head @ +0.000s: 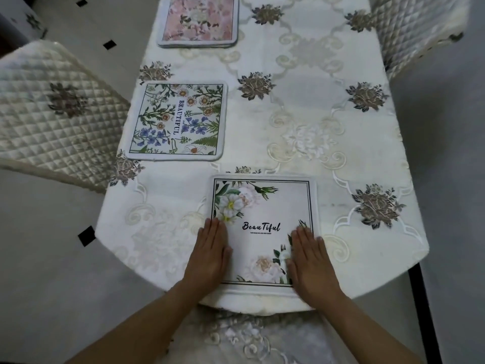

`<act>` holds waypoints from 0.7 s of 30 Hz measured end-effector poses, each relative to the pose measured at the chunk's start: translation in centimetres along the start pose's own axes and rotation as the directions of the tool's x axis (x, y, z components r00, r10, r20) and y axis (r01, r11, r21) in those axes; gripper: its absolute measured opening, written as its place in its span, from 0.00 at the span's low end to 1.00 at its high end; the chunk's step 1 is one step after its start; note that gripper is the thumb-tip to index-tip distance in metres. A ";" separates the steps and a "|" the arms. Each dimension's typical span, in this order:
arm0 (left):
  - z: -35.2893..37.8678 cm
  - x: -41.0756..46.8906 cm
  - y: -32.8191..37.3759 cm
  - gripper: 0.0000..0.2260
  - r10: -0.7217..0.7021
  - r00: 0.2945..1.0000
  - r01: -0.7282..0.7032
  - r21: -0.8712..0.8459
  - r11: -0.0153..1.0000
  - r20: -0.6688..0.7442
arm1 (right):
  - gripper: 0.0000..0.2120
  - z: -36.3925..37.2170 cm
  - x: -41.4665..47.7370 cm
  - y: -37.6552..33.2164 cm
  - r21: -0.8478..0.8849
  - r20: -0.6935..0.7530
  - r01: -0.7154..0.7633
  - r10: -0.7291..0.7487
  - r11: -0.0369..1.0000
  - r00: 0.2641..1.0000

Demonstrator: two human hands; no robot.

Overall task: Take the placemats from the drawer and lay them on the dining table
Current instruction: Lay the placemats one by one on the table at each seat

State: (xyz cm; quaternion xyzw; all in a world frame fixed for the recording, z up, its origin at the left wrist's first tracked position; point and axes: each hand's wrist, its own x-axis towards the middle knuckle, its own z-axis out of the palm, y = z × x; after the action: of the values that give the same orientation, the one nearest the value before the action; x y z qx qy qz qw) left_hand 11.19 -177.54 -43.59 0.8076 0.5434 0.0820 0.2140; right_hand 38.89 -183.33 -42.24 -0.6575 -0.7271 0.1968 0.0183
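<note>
Placemat (265, 232) with white blooms lies at 6 o'clock on the dining table (328, 122), near edge flush with the table's rim. Left hand (210, 256) and right hand (309, 261) — both flat, fingers extended, gripping nothing — press its left and right borders; two more mats lie toward 11 o'clock.

Matt printed cloth placemat (265, 227), embroidered satiny tablecloth (328, 122), quilted glossy chair cover (47, 122)
</note>
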 end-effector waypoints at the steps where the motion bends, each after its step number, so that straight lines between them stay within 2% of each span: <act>1: -0.2 1.4 0.2 0.26 0.017 1.000 -0.017 -0.004 1.000 -0.015 | 0.29 -0.3 1.4 -0.3 -0.011 0.003 0.007 -0.007 1.000 1.000; 7: -1.2 12.8 3.2 0.24 0.088 0.996 -0.088 0.007 0.996 0.010 | 0.29 -3.4 12.6 -4.0 -0.045 -0.002 0.097 -0.097 0.994 0.995; 11: -1.5 17.2 3.5 0.25 0.051 0.997 -0.054 0.056 0.997 0.061 | 0.28 -4.1 16.9 -4.3 -0.042 0.066 0.047 -0.044 0.998 0.997; 13: -1.5 17.3 2.4 0.26 0.056 0.995 -0.062 0.066 0.996 0.080 | 0.30 -4.1 17.3 -3.7 -0.069 0.085 0.083 -0.077 0.994 0.993; 16: -1.5 16.0 -0.5 0.27 0.144 0.988 -0.152 0.154 0.976 0.060 | 0.32 -3.7 16.7 -1.7 -0.066 0.064 0.131 -0.127 0.989 0.990; 21: -2.9 15.1 -4.0 0.27 0.055 0.998 -0.053 0.170 0.984 -0.007 | 0.32 -4.7 14.7 5.0 -0.082 0.001 -0.016 0.016 0.996 1.000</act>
State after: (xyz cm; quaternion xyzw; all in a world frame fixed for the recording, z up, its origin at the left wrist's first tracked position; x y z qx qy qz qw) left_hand 12.78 -161.73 -44.25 0.8368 0.5276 0.0456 0.1389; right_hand 43.01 -167.70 -42.90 -0.6633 -0.7293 0.1675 -0.0110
